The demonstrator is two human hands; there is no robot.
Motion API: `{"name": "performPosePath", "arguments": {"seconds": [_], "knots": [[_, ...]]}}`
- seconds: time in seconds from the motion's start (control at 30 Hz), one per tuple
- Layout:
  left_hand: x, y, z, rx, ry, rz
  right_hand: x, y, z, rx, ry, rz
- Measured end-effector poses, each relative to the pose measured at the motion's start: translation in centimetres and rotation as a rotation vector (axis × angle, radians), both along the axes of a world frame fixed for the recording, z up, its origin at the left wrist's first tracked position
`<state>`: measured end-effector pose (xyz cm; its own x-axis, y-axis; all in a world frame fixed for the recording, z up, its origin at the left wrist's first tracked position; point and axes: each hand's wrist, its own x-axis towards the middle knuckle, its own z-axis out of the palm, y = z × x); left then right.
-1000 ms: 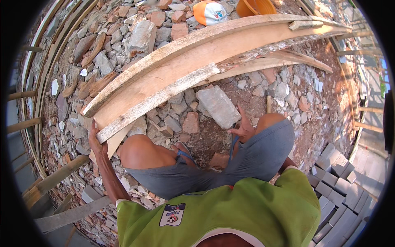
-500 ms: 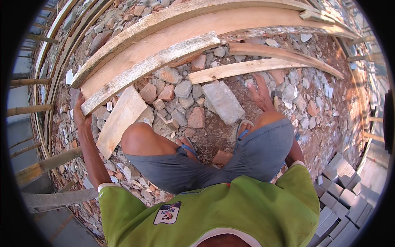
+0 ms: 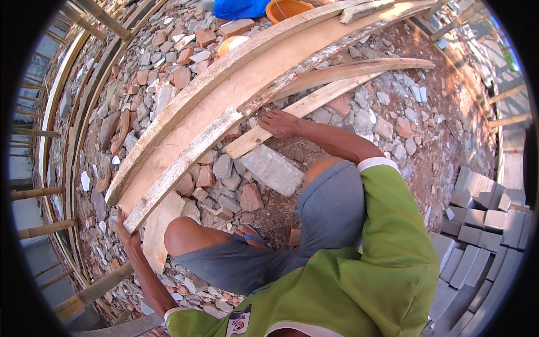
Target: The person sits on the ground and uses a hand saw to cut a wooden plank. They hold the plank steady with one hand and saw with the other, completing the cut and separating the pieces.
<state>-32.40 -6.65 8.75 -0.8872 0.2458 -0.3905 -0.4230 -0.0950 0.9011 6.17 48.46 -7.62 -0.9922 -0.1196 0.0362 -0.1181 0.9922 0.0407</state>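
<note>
A long wooden channel (image 3: 182,132), made of a wide board with rough battens along both edges, runs diagonally from near left to far right. My left hand (image 3: 128,231) grips its near-left end, some of the fingers hidden by the wood. My right hand (image 3: 279,124) is closed over a pale wooden strip (image 3: 317,101) close to its near end. Another narrow wooden strip (image 3: 348,72) lies beyond it, crossing toward the channel. A grey concrete block (image 3: 273,169) sits just below the strip's near end. Under the channel's near end is a short plank (image 3: 161,227).
Broken brick and stone rubble (image 3: 205,177) covers the ground around my legs. Grey blocks (image 3: 471,236) are stacked at the right. Bamboo poles (image 3: 95,292) stick in from the left. An orange basin (image 3: 286,10) and a blue sheet (image 3: 240,8) are at the far edge.
My right hand has moved left from beside my right knee onto the pale strip. My left hand stays at the channel's end. The whole view has shifted and turned.
</note>
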Motion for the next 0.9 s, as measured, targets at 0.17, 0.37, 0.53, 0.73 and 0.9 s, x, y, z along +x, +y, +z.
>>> {"name": "performPosePath", "arguments": {"seconds": [0.17, 0.37, 0.53, 0.73, 0.9], "knots": [[-0.4, 1.8, 2.4, -0.017, 0.016, -0.043, 5.4, 6.2, 1.0, 0.081, -0.129, -0.127], [-2.4, 1.8, 0.8, 0.066, 0.090, -0.084, 18.4, 14.2, 6.7, 0.371, -0.306, -0.712], [-2.9, -0.3, -0.9, -0.014, 0.054, 0.016, 12.7, -1.1, 8.6, -0.970, -0.047, -0.607], [-2.8, 0.9, -1.5, -0.017, 0.049, -0.027, 10.1, -11.0, 6.3, -1.359, -0.447, -0.651], [-2.0, 1.8, -1.3, -0.032, 0.023, 0.034, 8.9, -15.2, 9.2, -0.466, -0.133, -0.506]]}}
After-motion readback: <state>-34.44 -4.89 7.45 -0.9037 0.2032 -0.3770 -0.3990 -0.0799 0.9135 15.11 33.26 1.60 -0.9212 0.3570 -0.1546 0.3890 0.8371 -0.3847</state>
